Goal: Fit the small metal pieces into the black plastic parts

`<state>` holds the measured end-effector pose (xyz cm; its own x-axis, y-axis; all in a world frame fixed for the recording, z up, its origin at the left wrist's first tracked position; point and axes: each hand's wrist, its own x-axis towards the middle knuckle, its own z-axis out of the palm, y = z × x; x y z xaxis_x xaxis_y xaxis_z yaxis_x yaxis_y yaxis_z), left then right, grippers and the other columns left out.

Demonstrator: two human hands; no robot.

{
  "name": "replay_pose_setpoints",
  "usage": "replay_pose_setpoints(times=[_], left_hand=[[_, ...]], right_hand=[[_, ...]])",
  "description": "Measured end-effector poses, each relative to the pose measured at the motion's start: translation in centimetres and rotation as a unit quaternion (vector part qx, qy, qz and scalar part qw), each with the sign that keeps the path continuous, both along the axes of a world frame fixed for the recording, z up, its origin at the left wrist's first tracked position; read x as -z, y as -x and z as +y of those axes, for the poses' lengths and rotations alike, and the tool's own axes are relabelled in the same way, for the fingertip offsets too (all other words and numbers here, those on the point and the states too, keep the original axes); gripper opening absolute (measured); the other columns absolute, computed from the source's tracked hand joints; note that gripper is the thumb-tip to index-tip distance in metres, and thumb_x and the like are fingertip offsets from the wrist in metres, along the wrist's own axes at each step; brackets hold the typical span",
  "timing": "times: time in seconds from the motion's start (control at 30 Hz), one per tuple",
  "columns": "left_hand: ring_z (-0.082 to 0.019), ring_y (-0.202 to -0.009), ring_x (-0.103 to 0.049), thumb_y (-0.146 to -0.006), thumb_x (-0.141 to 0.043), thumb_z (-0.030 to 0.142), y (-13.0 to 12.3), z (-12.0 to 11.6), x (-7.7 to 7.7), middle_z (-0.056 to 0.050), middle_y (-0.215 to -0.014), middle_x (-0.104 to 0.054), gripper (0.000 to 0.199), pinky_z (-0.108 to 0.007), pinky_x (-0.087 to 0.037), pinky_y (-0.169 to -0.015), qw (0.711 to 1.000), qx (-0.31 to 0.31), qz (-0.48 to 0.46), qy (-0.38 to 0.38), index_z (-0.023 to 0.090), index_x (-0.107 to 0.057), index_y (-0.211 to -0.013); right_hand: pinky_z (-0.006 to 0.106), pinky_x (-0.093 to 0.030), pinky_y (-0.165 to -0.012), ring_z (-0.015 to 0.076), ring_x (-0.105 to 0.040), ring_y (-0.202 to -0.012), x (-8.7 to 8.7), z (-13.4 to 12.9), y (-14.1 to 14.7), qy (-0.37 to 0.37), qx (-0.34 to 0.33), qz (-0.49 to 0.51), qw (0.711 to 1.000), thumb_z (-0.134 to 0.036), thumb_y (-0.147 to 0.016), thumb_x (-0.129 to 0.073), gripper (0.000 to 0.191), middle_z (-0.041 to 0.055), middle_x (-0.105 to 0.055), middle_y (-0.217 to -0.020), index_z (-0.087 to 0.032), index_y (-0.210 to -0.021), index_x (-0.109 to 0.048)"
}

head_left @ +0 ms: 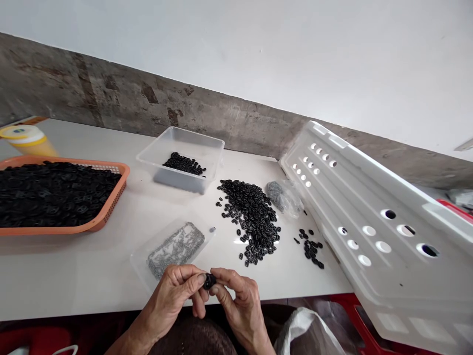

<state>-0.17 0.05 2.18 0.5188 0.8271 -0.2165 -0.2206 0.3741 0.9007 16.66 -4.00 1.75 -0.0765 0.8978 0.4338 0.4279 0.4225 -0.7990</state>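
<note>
Near the table's front edge, my left hand (172, 293) pinches a small round black plastic part (210, 281) between thumb and fingertips. My right hand (242, 301) closes on the same part from the other side, thumb and index finger at its edge. Anything smaller between the fingertips is hidden. Just beyond my left hand lies a shallow clear tray (140, 259) with many small metal pieces (177, 249). Farther up is a spread pile of small black parts (251, 217) with holes in them.
An orange basket (125, 172) heaped with black parts stands at left, a yellow-lidded container (27, 138) behind it. A clear bin (181, 185) holds more black parts. A plastic bag (286, 197) and a few black pieces (312, 251) lie beside a leaning white perforated panel (369, 207).
</note>
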Motion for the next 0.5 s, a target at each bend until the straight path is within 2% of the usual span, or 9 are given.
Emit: replay_pose_setpoints(times=[0.2, 0.33, 0.5], left_hand=[[-0.008, -0.04, -0.057, -0.079, -0.066, 0.048, 0.0, 0.1, 0.0, -0.006, -0.054, -0.064, 0.044, -0.016, -0.044, -0.045, 1.0, 0.017, 0.002, -0.007, 0.005, -0.071, -0.077], [-0.009, -0.04, -0.057, -0.077, -0.066, 0.052, 0.0, 0.2, -0.6, -0.007, -0.051, -0.064, 0.047, -0.016, -0.044, -0.045, 0.999, 0.039, 0.02, -0.005, 0.005, -0.069, -0.075], [-0.009, -0.04, -0.056, -0.077, -0.064, 0.055, 0.1, 0.4, -1.5, -0.006, -0.047, -0.063, 0.049, -0.017, -0.046, -0.049, 0.996, 0.068, 0.061, -0.026, 0.006, -0.066, -0.07]], right_hand=[[0.009, -0.039, -0.069, 0.0012, -0.055, -0.072, -1.1, 0.1, 0.1, 0.015, -0.013, -0.016, 1.0, -0.02, -0.09, -0.059, 0.006, -0.0043, -0.063, -0.078, -0.018, -0.094, -0.063], [0.01, -0.036, -0.067, 0.0008, -0.05, -0.068, -1.1, 0.1, 0.1, -0.015, -0.03, -0.037, 0.999, -0.016, -0.091, -0.057, 0.009, -0.0045, -0.06, -0.075, -0.019, -0.098, -0.061], [0.012, -0.034, -0.064, 0.0031, -0.046, -0.067, -1.1, -0.2, -0.1, -0.057, -0.014, -0.101, 0.993, -0.014, -0.092, -0.053, 0.015, -0.0026, -0.055, -0.071, -0.02, -0.105, -0.059]])
